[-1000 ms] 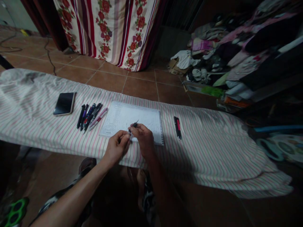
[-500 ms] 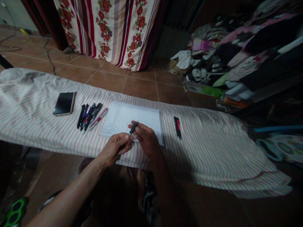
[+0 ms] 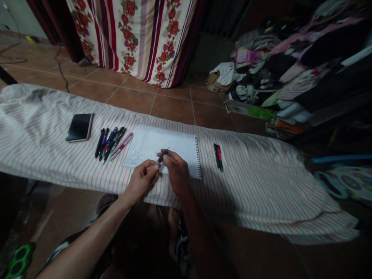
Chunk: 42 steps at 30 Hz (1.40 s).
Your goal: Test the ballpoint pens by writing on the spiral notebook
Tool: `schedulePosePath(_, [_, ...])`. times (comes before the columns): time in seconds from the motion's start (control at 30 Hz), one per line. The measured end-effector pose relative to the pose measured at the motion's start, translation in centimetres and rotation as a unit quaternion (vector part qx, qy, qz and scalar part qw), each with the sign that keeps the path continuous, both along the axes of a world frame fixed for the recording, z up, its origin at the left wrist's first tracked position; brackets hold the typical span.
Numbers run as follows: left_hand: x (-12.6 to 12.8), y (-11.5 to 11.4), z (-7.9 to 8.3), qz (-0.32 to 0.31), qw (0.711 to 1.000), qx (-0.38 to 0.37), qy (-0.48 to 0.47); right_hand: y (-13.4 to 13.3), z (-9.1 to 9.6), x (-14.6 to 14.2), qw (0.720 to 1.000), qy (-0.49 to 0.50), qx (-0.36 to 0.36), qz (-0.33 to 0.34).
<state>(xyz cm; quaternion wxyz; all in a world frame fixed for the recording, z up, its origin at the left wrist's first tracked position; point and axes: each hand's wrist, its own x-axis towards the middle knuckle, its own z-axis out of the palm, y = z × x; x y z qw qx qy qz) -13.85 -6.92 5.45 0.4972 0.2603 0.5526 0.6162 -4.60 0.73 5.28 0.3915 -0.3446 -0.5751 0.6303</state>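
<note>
Over the spiral notebook (image 3: 174, 137), both hands meet on a black pen (image 3: 162, 156) held at a slant. A thin spike sticks out of its upper end. My right hand (image 3: 178, 170) is closed, pinching the dark barrel between thumb and fingers. My left hand (image 3: 142, 179) is closed too, with thumb and fingertips at the pen's lower end, so that end is partly hidden. Left of the notebook lies a bunch of several pens (image 3: 112, 143). To its right are two pens (image 3: 217, 157) side by side, one with a pink-red part.
A striped cloth (image 3: 261, 186) covers the long bench or table. A phone (image 3: 79, 127) lies on it at the left. Behind it are a tiled floor (image 3: 171, 106), a floral curtain (image 3: 139, 38) and a heap of clothes (image 3: 279, 58). A green object (image 3: 20, 259) shows at lower left.
My right thumb has shifted up onto the barrel, and the right hand has turned slightly. The pen tilts a little flatter. My left hand has moved slightly left and down.
</note>
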Motion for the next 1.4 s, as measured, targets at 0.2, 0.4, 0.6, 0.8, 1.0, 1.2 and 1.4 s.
schedulePosePath(0.2, [0.0, 0.1, -0.3, 0.013, 1.0, -0.004, -0.026, -0.2, 0.2, 0.0, 1.0, -0.02, 0.002, 0.016])
schedulePosePath(0.4, [-0.2, -0.1, -0.5, -0.021, 0.999, 0.011, -0.043, -0.1, 0.7, 0.4, 0.999, -0.031, 0.007, 0.032])
schedulePosePath(0.6, [-0.5, 0.2, -0.5, 0.0, 0.999, 0.003, -0.043, 1.4, -0.2, 1.0, 0.995, -0.09, 0.033, -0.026])
schedulePosePath(0.8, [-1.2, -0.1, -0.5, 0.026, 0.998, -0.003, -0.062, 3.1, -1.7, 2.3, 0.943, -0.256, 0.185, -0.104])
schedulePosePath(1.0, [-1.6, -0.3, -0.9, 0.033, 0.998, -0.006, -0.06, 2.4, -1.4, 2.8, 0.898, -0.351, 0.266, -0.015])
schedulePosePath(1.2, [-1.8, -0.4, -1.2, 0.032, 0.997, -0.028, -0.07, 2.0, -2.2, 2.3, 0.862, -0.405, 0.306, 0.002])
schedulePosePath(1.4, [-1.7, -0.4, -0.9, 0.029, 0.997, -0.04, -0.066, 2.0, -2.8, 1.8, 0.857, -0.408, 0.314, 0.008])
